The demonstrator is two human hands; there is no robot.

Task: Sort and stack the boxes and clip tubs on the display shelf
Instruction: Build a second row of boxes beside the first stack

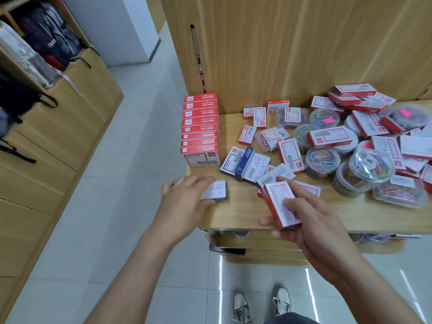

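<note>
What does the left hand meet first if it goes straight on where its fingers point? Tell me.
Probably the dark blue box lying up and to the right of it. The left hand itself grips a small white box. Depth is unclear.

We see 2 bare forearms (140, 265) with no sleeve reaching them, ending in the left hand (184, 197) and the right hand (311, 220). At the near edge are 2 pale grey lace-up sneakers (240, 307) with off-white laces, and a strip of dark blue-grey cloth (289, 320).
</note>
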